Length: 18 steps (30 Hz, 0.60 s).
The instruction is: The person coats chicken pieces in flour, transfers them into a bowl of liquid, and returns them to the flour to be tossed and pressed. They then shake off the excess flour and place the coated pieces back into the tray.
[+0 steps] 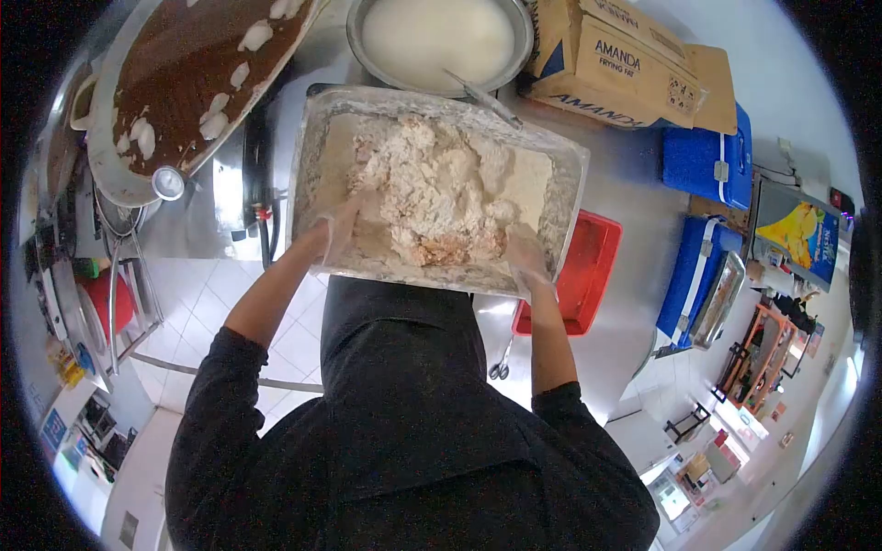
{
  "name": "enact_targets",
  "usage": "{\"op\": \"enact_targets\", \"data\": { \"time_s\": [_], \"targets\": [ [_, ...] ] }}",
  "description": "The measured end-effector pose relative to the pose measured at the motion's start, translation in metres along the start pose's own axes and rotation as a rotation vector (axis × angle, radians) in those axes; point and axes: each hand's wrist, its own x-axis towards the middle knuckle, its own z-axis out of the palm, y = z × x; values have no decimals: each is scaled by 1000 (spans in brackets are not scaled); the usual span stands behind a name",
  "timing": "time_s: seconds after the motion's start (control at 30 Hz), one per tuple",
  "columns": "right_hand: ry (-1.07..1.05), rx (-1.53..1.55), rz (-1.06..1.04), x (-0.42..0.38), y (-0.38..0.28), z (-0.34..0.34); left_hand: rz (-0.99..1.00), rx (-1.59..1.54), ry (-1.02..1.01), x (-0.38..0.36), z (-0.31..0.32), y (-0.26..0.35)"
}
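A rectangular tub (308, 147) dusted with flour sits right in front of me. Inside, flour-coated pieces (432, 184) are heaped in the middle, with loose flour (528, 179) around them. My left hand (340, 228), in a thin clear glove, reaches in at the near left, fingers extended beside the heap. At the near right, my gloved right hand (526, 255) touches the edge of the heap, its fingers apart and partly covered by flour. Across the tub's far rim lies a long metal utensil (485, 99).
Behind the tub stands a metal bowl (524, 41) of milky liquid beside a cardboard box (625, 64). On the left, a vat of brown liquid (184, 73) holds pale pieces and a dial thermometer (168, 183). A red tray (593, 266), scissors (501, 363) and a blue cooler (689, 275) lie right.
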Motion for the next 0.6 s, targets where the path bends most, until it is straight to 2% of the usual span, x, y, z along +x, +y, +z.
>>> {"op": "enact_targets", "data": {
  "time_s": [0.1,0.2,0.3,0.4,0.43,0.5,0.6],
  "targets": [
    [-56,23,-3,2,13,26,12,-45,-187,16,22,-2],
    [-137,289,103,0,14,31,102,-35,-289,19,36,-4],
    [-197,632,240,-13,4,28,128,-119,-322,12,54,-1],
    [-228,903,343,-33,-12,10,20,-287,-271,-14,69,19],
    [-230,941,355,-37,-18,3,-2,-321,-245,-18,69,22],
    [-222,907,343,-43,-33,-2,-3,-558,-355,-15,56,13],
    [-162,716,317,-52,-52,21,-41,-754,-403,-25,53,8]
  ]
}}
